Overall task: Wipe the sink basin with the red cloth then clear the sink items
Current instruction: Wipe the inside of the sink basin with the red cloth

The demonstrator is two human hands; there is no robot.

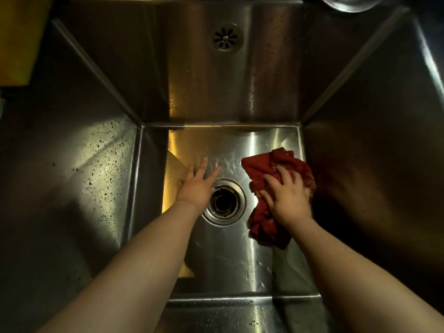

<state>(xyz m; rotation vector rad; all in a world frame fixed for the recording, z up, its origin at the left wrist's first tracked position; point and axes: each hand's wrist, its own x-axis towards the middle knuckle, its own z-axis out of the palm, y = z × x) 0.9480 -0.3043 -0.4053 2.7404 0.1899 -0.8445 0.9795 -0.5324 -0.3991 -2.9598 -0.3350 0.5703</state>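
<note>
I look straight down into a deep stainless steel sink basin (230, 255). A crumpled red cloth (262, 169) lies on the basin floor at the right, against the right wall. My right hand (286, 195) presses down on the cloth, fingers gripping its folds. My left hand (195, 186) lies flat on the basin floor with fingers spread, just left of the round drain (224, 203), holding nothing. Wet streaks show on the floor between the two hands.
An overflow grille (225, 37) sits high on the back wall. The left wall (101, 159) is speckled with droplets. A round metal object (350, 2) shows at the top right rim. A yellow surface (19, 39) lies beyond the left rim.
</note>
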